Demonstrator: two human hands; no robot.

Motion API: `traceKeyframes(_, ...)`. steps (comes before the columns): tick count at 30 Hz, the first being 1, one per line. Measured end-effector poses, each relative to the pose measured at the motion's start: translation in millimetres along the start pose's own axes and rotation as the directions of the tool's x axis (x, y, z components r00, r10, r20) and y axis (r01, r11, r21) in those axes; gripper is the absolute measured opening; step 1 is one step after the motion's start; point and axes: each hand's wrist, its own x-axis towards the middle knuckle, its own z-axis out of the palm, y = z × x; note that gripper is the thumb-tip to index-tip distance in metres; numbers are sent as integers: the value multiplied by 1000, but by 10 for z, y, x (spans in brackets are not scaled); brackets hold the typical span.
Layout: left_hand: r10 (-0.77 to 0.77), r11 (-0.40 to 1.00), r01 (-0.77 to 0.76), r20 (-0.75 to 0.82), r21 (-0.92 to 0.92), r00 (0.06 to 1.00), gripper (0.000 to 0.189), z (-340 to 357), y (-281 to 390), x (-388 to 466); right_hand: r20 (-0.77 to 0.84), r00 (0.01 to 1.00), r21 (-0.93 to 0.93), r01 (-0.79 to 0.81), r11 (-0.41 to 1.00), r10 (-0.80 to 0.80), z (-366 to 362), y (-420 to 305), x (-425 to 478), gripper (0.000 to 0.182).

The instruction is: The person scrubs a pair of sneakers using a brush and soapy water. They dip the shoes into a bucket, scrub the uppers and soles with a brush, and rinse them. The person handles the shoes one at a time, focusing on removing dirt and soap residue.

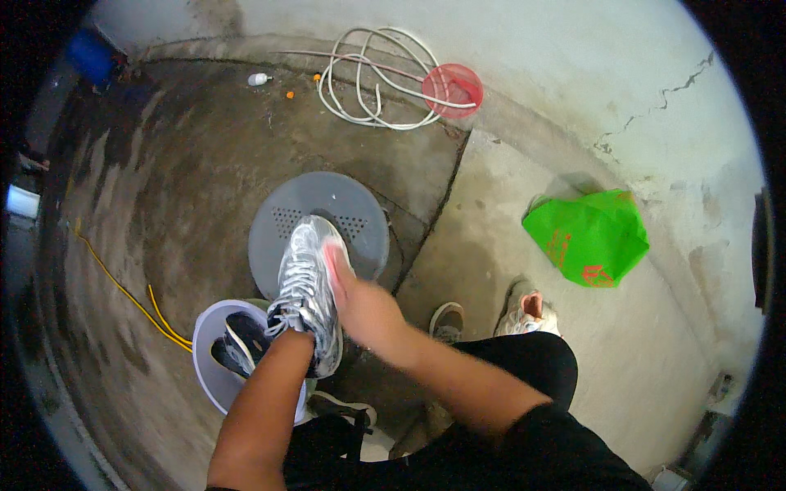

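A lace-up sneaker (302, 264) coated in white suds is tilted over a round grey plastic stool (265, 245) with small holes in its top. My left hand (299, 341) reaches into the shoe's opening and holds it up; its fingers are hidden inside. Against the sneaker's right side my right hand (371, 313), blurred, grips a pink brush (335, 261), whose bristles cannot be made out. Below and left of the sneaker stands a pale plastic bucket (206, 356) with dark footwear (242, 337) in it.
A yellow hose (116, 288) runs to the bucket. Coiled white hose (362, 119), a pink plastic basket (451, 77) and a white bulb (258, 80) lie near the wall. A green bag (589, 239) bearing writing lies right. Shoes (448, 319) are near my knee.
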Motion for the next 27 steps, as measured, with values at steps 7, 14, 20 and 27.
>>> traceKeyframes(7, -164, 982, 176, -135, 74, 977, 63, -172, 108, -344, 131, 990, 38, 43, 998, -48, 147, -104, -237, 67)
traceKeyframes(14, 33, 999, -33, -29, 19, 999, 61, -388, 38, -167, -26, 989, -85, 143, 986, -145, -94, -205, 305, 57)
traceKeyframes(20, 81, 996, -82, -29, -24, 996, 59, -587, -76, -117, 245, 953, -183, 228, 956, -180, -203, -532, -386, 62)
traceKeyframes(27, 257, 966, -257, -1, 7, 966, 57, -559, -120, -18, 247, 948, -340, 277, 899, -199, -61, -570, -141, 56)
